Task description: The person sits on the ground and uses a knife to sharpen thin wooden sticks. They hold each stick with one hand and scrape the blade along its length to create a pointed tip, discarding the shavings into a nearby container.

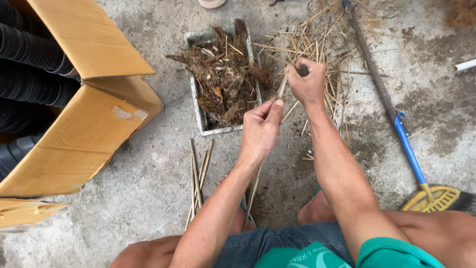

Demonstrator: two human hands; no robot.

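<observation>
My left hand [260, 130] grips a thin pale stick [281, 92] that runs from below my wrist up to my right hand. My right hand [307, 82] is closed on a dark-handled tool [303, 70], held against the upper end of the stick. Both hands hover over the concrete floor just right of a grey rectangular tray [193, 92] full of dry brown roots and plant scraps [225, 79]. A small bundle of cut sticks [197, 181] lies on the floor by my left knee.
An open cardboard box [84, 129] holding stacked black plastic pots [32, 54] stands at the left. Loose straw [317, 42] is scattered behind my hands. A broom with a blue and yellow handle [406, 149] lies on the right. A white pipe end [465, 65] shows at far right.
</observation>
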